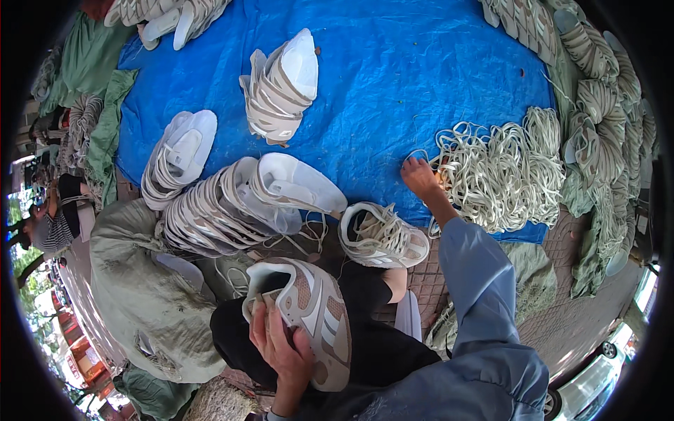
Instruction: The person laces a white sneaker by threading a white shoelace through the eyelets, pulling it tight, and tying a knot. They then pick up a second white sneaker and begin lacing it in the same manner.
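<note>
Beige shoe point(312, 316) in left hand point(279, 342)

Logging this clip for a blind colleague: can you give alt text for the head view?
The left hand holds a beige sneaker on the lap, while the right hand reaches into a pile of shoelaces on a blue tarp ringed by stacked shoes.

I'm seeing a bright blue tarp point(393, 77) filling the upper middle of the frame. At lower centre a beige-and-white striped sneaker point(312, 316) is showing. Cream laces point(505, 172) are lying at right, a light blue sleeve point(477, 295) below them, and olive-green sacks point(140, 295) at lower left.
</note>
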`<state>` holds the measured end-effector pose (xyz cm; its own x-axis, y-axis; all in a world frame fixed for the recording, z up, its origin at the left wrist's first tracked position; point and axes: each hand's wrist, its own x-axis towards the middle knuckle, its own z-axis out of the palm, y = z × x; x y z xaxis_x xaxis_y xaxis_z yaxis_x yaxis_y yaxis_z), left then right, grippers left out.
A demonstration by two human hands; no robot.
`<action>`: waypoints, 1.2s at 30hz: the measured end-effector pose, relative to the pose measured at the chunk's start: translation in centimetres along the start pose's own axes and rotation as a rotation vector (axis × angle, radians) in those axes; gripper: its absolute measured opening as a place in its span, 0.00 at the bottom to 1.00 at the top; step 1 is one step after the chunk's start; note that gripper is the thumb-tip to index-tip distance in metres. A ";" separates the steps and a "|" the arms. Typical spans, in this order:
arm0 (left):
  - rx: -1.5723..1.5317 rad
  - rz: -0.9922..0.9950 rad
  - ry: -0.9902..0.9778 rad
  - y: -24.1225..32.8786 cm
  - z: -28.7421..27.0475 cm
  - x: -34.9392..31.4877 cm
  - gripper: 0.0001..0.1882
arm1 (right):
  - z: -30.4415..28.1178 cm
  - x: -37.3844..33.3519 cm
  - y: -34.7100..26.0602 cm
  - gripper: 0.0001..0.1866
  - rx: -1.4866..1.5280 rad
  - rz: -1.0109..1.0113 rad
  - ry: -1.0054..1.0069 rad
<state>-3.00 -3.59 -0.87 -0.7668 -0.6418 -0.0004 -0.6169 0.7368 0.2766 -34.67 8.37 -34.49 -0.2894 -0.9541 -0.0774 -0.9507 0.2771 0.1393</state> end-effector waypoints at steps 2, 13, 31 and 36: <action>-0.007 -0.007 0.014 0.1 0.1 0.3 0.23 | 0.5 0.3 0.3 0.04 0.027 -0.049 -0.119; -0.045 -0.007 0.047 0.0 0.6 0.5 0.23 | -12.7 3.1 -0.5 0.01 2.020 0.480 0.218; -0.847 -0.286 0.084 -3.5 -2.9 -8.2 0.13 | -37.8 -1.9 -16.5 0.04 1.475 -0.274 -0.287; -0.587 0.029 0.146 -1.7 -2.6 -11.3 0.21 | -36.7 -4.7 -18.1 0.04 1.194 -0.397 -0.176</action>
<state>7.21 1.84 1.20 -0.7239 -0.6764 0.1358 -0.3631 0.5409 0.7587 -12.05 3.66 -0.46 0.1133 -0.9922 -0.0518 -0.4573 -0.0058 -0.8893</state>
